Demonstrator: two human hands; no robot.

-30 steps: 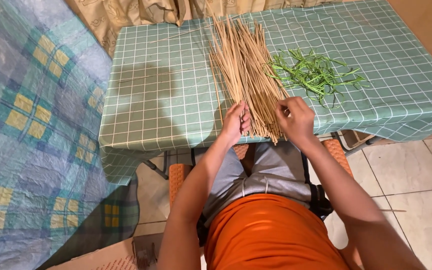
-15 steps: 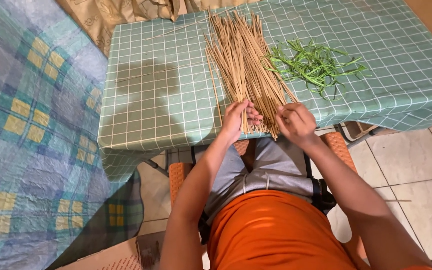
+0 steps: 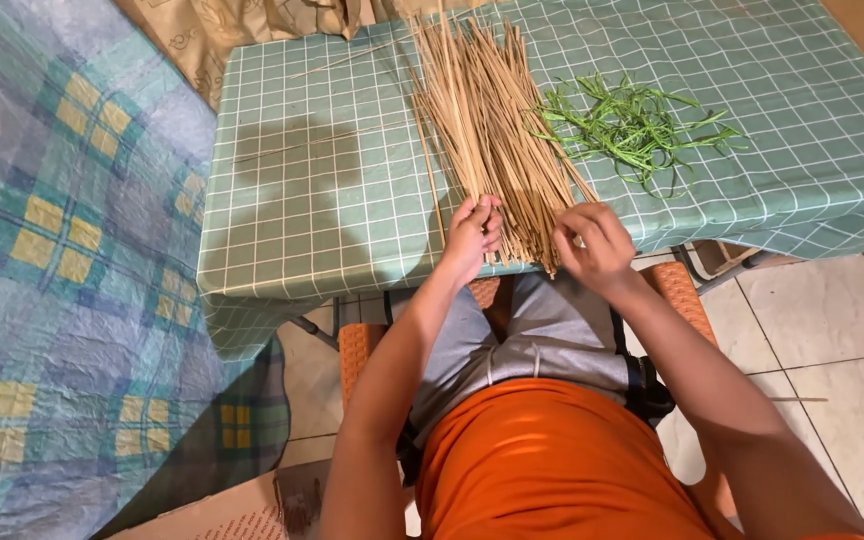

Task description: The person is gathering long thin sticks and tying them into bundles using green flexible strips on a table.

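Since half a second ago the left hand has drawn its fingers together at the near end of the stick bundle, and the right hand has lifted slightly, its fingers curled narrow around what seems to be a stick or two. That bundle lies fanned on the bench, its near ends just over the front edge. These pale sticks look light, dry and stiff, likely brittle if bent, so they are best pinched near the ends, a few at a time. Beside them lies a loose heap of green strips, soft and limp. Whether the left hand actually grips any stick cannot be told; the bundle's far ends are cut off.
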